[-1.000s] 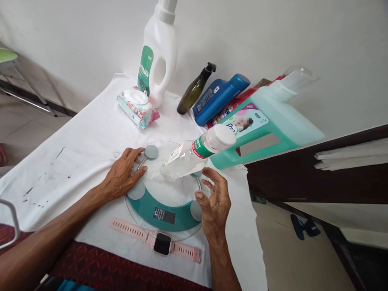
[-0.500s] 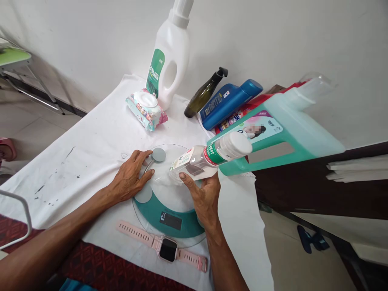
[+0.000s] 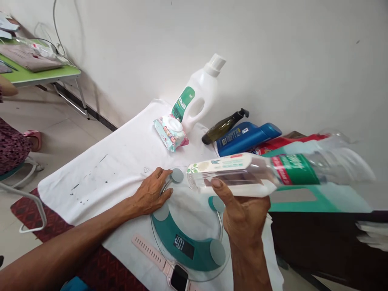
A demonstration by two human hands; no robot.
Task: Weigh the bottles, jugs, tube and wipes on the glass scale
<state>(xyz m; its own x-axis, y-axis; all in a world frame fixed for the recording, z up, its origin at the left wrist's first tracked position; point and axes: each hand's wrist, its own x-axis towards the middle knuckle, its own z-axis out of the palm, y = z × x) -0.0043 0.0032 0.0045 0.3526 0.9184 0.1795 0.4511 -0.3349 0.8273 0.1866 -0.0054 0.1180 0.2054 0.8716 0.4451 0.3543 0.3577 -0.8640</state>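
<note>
My right hand [image 3: 247,214] is wrapped round a clear plastic bottle [image 3: 232,171] with a green and red neck label. It holds the bottle almost level above the round glass scale [image 3: 188,250], with the bottle's base to the left and its blurred neck and cap to the right. My left hand [image 3: 153,192] rests at the scale's left edge, its thumb and forefinger apart and touching near the grey pads. The scale has a teal band and lit digits on its display. In front of it, a pink-strapped smartwatch [image 3: 178,277] lies partly out of view.
At the back stand a white detergent jug [image 3: 209,89] and a wet wipes pack [image 3: 172,133]. A dark pump bottle [image 3: 224,127], a blue bottle [image 3: 248,137] and a teal jug [image 3: 333,202] lie to the right. A person sits at far left by a green table [image 3: 48,76].
The bottle has lifted off the scale and tipped to nearly level, moving right with my right hand. The view has shifted, and the display digits differ. My left hand stays at the scale's edge.
</note>
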